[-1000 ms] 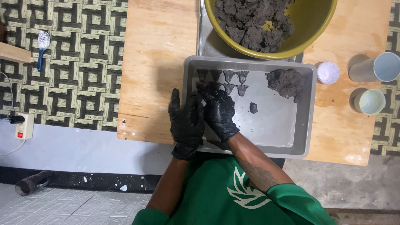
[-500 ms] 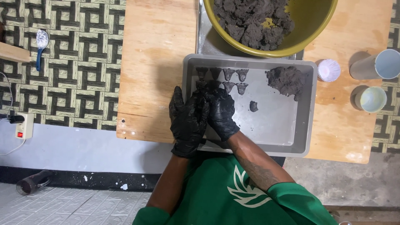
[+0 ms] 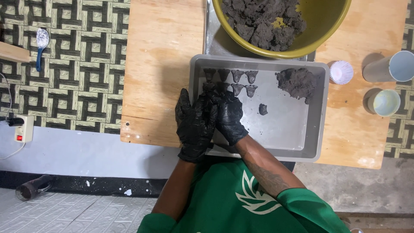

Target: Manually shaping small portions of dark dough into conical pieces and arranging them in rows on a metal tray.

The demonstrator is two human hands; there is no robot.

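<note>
Left hand (image 3: 194,125) and right hand (image 3: 227,114), black-gloved, pressed together over grey tray's (image 3: 319,112) near-left corner on desk (image 3: 164,64); grip closed around dark clay, mostly hidden. Shaped clay pieces (image 3: 237,82) just beyond fingertips; clay lump (image 3: 296,82) far right.

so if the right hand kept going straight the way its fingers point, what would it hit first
Probably the small shaped dark pieces laid in rows at the far left of the grey tray. The right hand points up-left toward them, though its height above the tray is unclear.
</note>
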